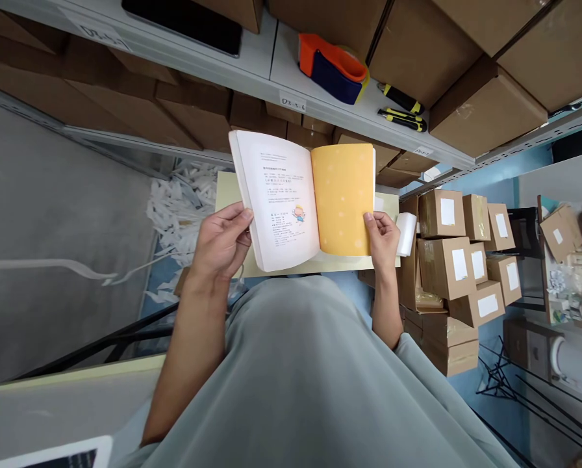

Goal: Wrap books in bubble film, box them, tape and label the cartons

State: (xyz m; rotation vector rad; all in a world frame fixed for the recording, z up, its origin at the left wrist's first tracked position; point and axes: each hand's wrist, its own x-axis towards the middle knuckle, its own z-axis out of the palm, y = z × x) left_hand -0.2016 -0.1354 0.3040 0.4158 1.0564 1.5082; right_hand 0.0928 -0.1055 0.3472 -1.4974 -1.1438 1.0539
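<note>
An opened book [284, 208] is held up in front of me by both hands. Its left page is white with printed text and a small cartoon figure, and its right page is plain yellow with pale spots. My left hand [223, 240] pinches the book's left edge between thumb and fingers. On the opposite side, my right hand [382, 237] grips the lower right edge, thumb on the yellow page. Beneath the book lies a pale yellow tabletop [225, 188], largely covered by it. A white roll [406, 234] rests by the table's right end, just beyond my right hand.
A shelf [284, 52] above carries a dark phone [186, 23], an orange and blue tape dispenser [332, 68], yellow-black cutters [403, 119] and cardboard boxes [427, 52]. Labelled cartons [444, 266] are stacked at right. Shredded white paper [184, 208] heaps at left.
</note>
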